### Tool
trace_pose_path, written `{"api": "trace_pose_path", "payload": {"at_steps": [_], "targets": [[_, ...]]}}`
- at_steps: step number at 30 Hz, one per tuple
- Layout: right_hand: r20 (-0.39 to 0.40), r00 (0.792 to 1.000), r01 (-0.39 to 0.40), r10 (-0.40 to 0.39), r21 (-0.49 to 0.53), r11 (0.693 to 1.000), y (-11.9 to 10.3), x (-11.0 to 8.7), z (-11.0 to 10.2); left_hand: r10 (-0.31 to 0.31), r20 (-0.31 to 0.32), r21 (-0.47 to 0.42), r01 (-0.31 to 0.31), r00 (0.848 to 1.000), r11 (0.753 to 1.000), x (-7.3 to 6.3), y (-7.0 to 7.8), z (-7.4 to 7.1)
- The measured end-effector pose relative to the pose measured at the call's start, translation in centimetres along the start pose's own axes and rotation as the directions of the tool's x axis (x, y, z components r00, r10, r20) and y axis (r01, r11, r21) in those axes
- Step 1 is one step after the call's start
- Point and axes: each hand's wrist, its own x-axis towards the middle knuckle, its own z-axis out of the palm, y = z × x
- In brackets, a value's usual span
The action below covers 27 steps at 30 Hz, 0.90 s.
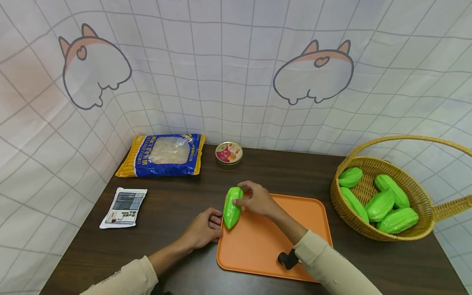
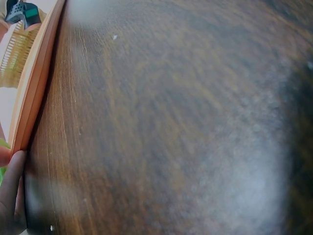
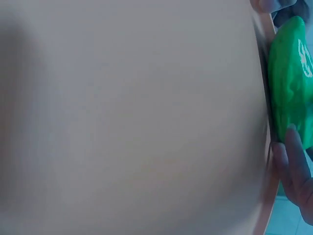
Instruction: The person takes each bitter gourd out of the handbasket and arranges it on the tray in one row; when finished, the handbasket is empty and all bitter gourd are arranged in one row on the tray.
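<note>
In the head view, a glossy green ribbed fruit (image 1: pixel 232 211) with a pointed end rests along the left edge of an orange tray (image 1: pixel 258 246). My right hand (image 1: pixel 255 198) holds the fruit from its right side, thumb on top and fingers round the far end. Beside the tray's left rim, my left hand (image 1: pixel 204 229) has bent fingers on the edge. The left wrist view shows those fingers (image 2: pixel 11 188) against the rim. In the right wrist view, the green fruit (image 3: pixel 291 83) lies by the rim with fingertips touching it.
A wicker basket (image 1: pixel 427 223) with several similar green fruits stands right of the tray. Behind are a blue and yellow pasta bag (image 1: pixel 169 155) and a round tin (image 1: pixel 229 155). A white packet (image 1: pixel 123 207) lies at the left on the dark wooden table (image 1: pixel 166 213).
</note>
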Motion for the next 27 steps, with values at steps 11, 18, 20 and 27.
{"api": "trace_pose_path", "payload": {"at_steps": [11,18,20,27], "targets": [[0.006,1.000,0.017,-0.017,0.018,1.000,0.2,0.0,0.0,-0.010,0.000,-0.010,0.010,1.000,1.000,0.0,0.0,-0.1],[-0.006,1.000,-0.006,0.006,0.038,0.999,0.1,-0.3,-0.3,-0.006,-0.003,-0.005,0.006,1.000,1.000,0.0,0.0,0.1],[-0.014,1.000,-0.018,0.018,0.033,0.999,0.1,-0.4,-0.6,-0.006,-0.004,0.001,0.006,1.000,1.000,0.1,0.1,0.1],[-0.009,1.000,-0.003,0.003,0.027,1.000,0.3,-0.7,-2.8,-0.006,-0.004,-0.006,0.006,1.000,1.000,0.1,0.0,0.1]]}}
